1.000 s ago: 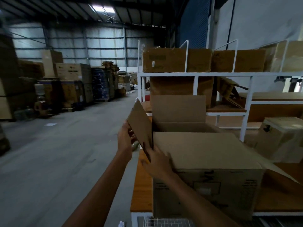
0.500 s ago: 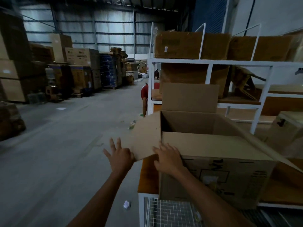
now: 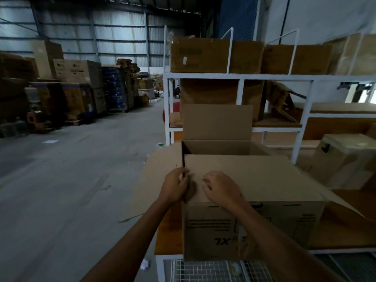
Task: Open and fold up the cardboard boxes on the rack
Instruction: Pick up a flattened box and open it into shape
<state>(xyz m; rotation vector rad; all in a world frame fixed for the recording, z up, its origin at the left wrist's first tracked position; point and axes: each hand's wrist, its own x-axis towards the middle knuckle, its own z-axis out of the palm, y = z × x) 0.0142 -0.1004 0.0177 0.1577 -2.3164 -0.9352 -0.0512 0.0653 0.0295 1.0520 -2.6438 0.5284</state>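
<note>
hands (image 3: 175, 188) at box (image 3: 244, 226) left corner edge | left flap (image 3: 156, 180) overhangs floor (image 3: 71, 190)

A single wide-angle view looks out from the person's head, facing forward and tilted down. Both forearms come in from the bottom edge, and the left hand (image 3: 175, 187) and right hand (image 3: 220, 189) sit close below the lens, near the middle of the frame. The open box (image 3: 254, 176) fills the lower centre, seen from above and from its near side, so the camera looks partly into it. The white rack (image 3: 240, 76) takes the right half, its uprights bowed by the lens. To the left the floor (image 3: 61, 180) runs away to stacked cartons (image 3: 77, 72) and the far wall (image 3: 122, 33), well apart from the camera.
</note>
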